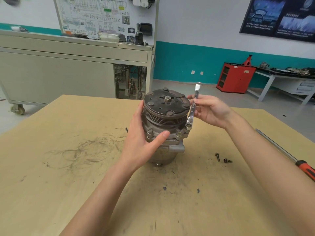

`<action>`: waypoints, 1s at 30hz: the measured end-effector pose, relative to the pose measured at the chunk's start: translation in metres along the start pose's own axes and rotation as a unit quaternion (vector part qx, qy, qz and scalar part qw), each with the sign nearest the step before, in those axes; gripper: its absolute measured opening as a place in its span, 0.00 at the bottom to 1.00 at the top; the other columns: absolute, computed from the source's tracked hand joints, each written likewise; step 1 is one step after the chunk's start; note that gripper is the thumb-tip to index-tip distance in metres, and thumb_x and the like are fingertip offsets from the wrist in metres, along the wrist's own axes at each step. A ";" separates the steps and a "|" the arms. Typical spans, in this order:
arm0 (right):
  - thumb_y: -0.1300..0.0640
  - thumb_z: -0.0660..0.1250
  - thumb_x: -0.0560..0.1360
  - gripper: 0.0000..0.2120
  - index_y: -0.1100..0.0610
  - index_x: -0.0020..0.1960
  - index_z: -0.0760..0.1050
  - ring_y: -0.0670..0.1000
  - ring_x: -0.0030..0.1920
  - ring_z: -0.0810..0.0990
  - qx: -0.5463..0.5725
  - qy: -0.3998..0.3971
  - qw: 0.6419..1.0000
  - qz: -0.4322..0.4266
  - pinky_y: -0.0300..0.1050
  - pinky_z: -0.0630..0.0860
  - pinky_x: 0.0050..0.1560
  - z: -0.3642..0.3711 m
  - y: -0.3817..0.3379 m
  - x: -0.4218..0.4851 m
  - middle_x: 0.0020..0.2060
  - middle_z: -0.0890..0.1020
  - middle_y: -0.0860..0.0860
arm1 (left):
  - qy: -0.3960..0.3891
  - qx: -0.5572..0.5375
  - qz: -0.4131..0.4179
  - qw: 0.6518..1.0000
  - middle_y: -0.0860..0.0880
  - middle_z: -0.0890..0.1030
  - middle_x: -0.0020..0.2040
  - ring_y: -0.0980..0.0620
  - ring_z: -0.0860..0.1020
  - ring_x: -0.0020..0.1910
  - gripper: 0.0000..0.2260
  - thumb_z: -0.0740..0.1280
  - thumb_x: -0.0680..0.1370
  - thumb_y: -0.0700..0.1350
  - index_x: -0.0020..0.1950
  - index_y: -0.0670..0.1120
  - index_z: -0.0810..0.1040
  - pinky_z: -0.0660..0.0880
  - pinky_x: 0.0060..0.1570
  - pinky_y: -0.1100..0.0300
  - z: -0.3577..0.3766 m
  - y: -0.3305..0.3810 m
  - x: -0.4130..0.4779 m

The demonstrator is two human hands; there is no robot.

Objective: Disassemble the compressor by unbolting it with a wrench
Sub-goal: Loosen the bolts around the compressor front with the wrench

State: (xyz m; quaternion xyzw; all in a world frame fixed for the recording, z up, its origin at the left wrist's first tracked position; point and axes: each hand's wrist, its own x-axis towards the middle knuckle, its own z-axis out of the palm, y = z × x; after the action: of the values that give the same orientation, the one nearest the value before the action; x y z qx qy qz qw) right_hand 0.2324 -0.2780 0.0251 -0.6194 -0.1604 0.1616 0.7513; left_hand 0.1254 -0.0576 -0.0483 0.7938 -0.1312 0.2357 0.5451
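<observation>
The compressor [166,114] stands upright on the wooden table [68,167], its dark pulley plate facing up. My left hand [141,142] wraps its left side, thumb across the front flange between two bolts. My right hand [209,110] pinches a silver wrench [193,106] that rises almost vertically beside the pulley. The wrench's lower ring end sits on a flange bolt [188,127] at the compressor's right. Two more flange bolts [150,132] show at the front.
Two loose bolts [221,158] lie on the table right of the compressor. A screwdriver with an orange handle [305,169] lies near the right edge. A grey wheeled cabinet [68,70] stands beyond the table, a red cabinet [236,77] farther right.
</observation>
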 end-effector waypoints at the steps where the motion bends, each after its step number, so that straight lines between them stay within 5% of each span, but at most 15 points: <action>1: 0.65 0.58 0.78 0.09 0.61 0.56 0.72 0.47 0.36 0.79 -0.014 -0.004 1.000 0.012 0.36 0.76 0.34 0.003 -0.001 0.004 0.39 0.81 0.52 | -0.001 0.000 0.001 1.000 0.56 0.61 0.77 0.60 0.61 0.74 0.45 0.67 0.68 0.68 0.78 0.56 0.49 0.63 0.74 0.49 0.000 0.000 0.000; 6: 0.64 0.58 0.79 0.10 0.62 0.56 0.75 0.48 0.38 0.80 -0.040 -0.010 0.998 0.044 0.35 0.76 0.34 0.011 -0.002 0.011 0.44 0.82 0.54 | 0.000 0.001 0.003 1.000 0.56 0.61 0.76 0.59 0.61 0.74 0.46 0.67 0.68 0.68 0.79 0.55 0.49 0.64 0.73 0.47 0.001 0.000 0.000; 10: 0.64 0.57 0.79 0.05 0.59 0.51 0.71 0.48 0.31 0.80 0.007 0.021 1.000 0.021 0.35 0.75 0.29 0.013 -0.004 -0.003 0.35 0.83 0.53 | 0.000 -0.004 0.004 1.000 0.55 0.62 0.76 0.59 0.62 0.74 0.46 0.67 0.68 0.67 0.79 0.54 0.49 0.64 0.73 0.48 0.000 0.000 0.000; 14: 0.63 0.57 0.81 0.04 0.58 0.47 0.68 0.49 0.29 0.80 -0.023 0.112 0.991 -0.071 0.36 0.77 0.31 0.016 -0.009 -0.036 0.33 0.84 0.57 | 0.000 -0.006 0.004 1.000 0.56 0.62 0.76 0.60 0.62 0.74 0.46 0.67 0.68 0.67 0.79 0.54 0.50 0.64 0.73 0.49 0.000 0.002 -0.001; 19: 0.58 0.58 0.81 0.06 0.59 0.49 0.71 0.47 0.27 0.80 -0.123 0.227 0.940 -0.225 0.36 0.76 0.30 0.038 -0.006 -0.080 0.31 0.83 0.53 | 0.000 -0.007 0.001 1.000 0.56 0.62 0.76 0.60 0.62 0.74 0.45 0.66 0.68 0.67 0.79 0.55 0.50 0.63 0.74 0.51 0.001 0.002 -0.001; 23: 0.59 0.61 0.80 0.05 0.54 0.45 0.72 0.50 0.28 0.82 -0.193 0.265 0.858 -0.396 0.41 0.79 0.31 0.062 0.007 -0.099 0.32 0.83 0.49 | 0.001 -0.009 0.001 1.000 0.56 0.61 0.76 0.60 0.61 0.74 0.45 0.66 0.68 0.67 0.79 0.55 0.49 0.62 0.74 0.51 0.000 0.003 -0.002; 26: 0.59 0.65 0.77 0.03 0.57 0.46 0.77 0.51 0.35 0.83 -0.349 0.247 0.744 -0.514 0.43 0.81 0.39 0.069 0.027 -0.104 0.38 0.83 0.53 | 0.000 -0.007 0.000 1.000 0.55 0.60 0.77 0.60 0.61 0.74 0.45 0.66 0.68 0.67 0.79 0.55 0.49 0.62 0.74 0.52 -0.001 0.003 -0.002; 28: 0.60 0.67 0.75 0.07 0.63 0.47 0.81 0.49 0.39 0.83 -0.475 0.237 0.664 -0.527 0.32 0.78 0.44 0.069 0.041 -0.106 0.42 0.83 0.53 | -0.001 -0.005 0.000 1.000 0.55 0.60 0.77 0.60 0.60 0.74 0.46 0.65 0.68 0.67 0.79 0.54 0.49 0.61 0.74 0.51 -0.001 0.002 -0.002; 30: 0.58 0.67 0.76 0.11 0.66 0.45 0.82 0.51 0.40 0.85 -0.532 0.223 0.618 -0.535 0.34 0.79 0.42 0.071 0.051 -0.108 0.42 0.84 0.56 | -0.001 -0.002 -0.001 1.000 0.55 0.60 0.77 0.60 0.60 0.74 0.46 0.65 0.68 0.68 0.79 0.54 0.48 0.61 0.74 0.51 -0.001 0.003 -0.002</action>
State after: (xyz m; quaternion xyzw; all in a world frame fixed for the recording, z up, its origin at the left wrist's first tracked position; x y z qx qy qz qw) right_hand 0.1019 -0.2544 -0.0169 -0.7324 -0.3486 -0.5254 0.2569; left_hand 0.1219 -0.0574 -0.0471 0.7932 -0.1316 0.2343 0.5465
